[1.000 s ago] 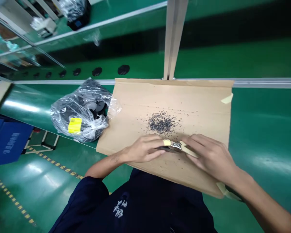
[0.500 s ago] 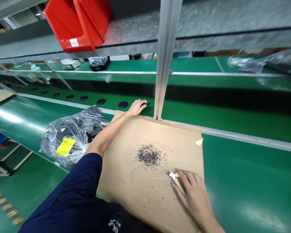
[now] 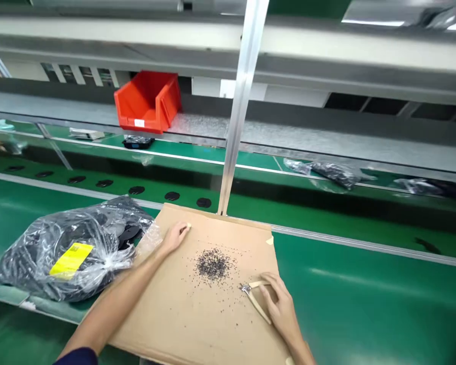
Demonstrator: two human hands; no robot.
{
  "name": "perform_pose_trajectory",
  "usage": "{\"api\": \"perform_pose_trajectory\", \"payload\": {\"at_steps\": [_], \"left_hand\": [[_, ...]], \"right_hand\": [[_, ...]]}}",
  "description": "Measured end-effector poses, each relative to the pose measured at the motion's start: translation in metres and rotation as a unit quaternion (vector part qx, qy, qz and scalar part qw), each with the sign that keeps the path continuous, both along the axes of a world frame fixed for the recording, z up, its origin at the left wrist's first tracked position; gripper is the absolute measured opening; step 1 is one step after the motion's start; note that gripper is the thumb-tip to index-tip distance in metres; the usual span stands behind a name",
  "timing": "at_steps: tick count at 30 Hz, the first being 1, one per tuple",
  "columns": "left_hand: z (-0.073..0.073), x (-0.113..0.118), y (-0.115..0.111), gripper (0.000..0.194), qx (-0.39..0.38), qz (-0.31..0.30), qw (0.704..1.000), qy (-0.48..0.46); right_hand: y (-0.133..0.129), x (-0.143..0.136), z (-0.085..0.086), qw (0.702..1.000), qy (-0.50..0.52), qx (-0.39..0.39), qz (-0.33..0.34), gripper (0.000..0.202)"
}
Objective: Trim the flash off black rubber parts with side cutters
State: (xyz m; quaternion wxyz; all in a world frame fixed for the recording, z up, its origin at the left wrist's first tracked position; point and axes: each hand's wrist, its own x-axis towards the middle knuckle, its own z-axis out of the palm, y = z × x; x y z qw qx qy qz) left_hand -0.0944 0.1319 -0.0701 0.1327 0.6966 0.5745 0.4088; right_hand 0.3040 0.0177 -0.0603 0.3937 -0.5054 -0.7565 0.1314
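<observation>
My left hand (image 3: 177,236) is above the far left part of the cardboard sheet (image 3: 197,324), fingers loosely bent, a pale cover on one fingertip. I see nothing held in it. In my right hand (image 3: 281,305) is a pair of nippers (image 3: 255,295) with cream handles spread apart and jaws pointing left, low over the cardboard. Small black bits (image 3: 214,264) lie heaped and scattered at the sheet's middle. To the left of my left arm is a clear plastic bag (image 3: 95,243) of black discs with a yellow label (image 3: 71,259).
Along the green belt (image 3: 327,215) behind the cardboard lies a row of black discs (image 3: 204,203). A metal upright (image 3: 237,106) rises at the sheet's far edge. The shelf above carries a red bin (image 3: 149,103). Bagged dark parts (image 3: 336,173) lie farther back on the right.
My left hand has drawn back from the belt to over the cardboard, and the dark piece it held is gone from it. My right hand keeps the nippers. The view has tipped upward.
</observation>
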Motion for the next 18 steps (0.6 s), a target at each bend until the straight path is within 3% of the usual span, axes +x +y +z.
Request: {"api": "perform_pose_trajectory", "payload": {"at_steps": [3,7,14,18], "left_hand": [[-0.008,-0.005,-0.012,0.031,0.015,-0.008,1.0,-0.016],[-0.003,-0.008,-0.013,0.033,-0.004,-0.002,0.999,-0.044],[-0.003,-0.019,-0.027,0.034,-0.1,0.093,0.99,-0.03],[-0.013,-0.03,-0.024,0.029,-0.115,0.114,0.987,-0.01]], "right_hand": [[0.0,-0.002,0.011,0.999,0.044,-0.001,-0.005,0.038],[-0.006,-0.011,0.017,0.998,0.062,0.0,-0.031,0.045],[-0.034,-0.005,-0.006,0.987,0.106,-0.028,-0.119,0.033],[-0.056,0.0,-0.019,0.979,0.112,-0.024,-0.166,0.028]]}}
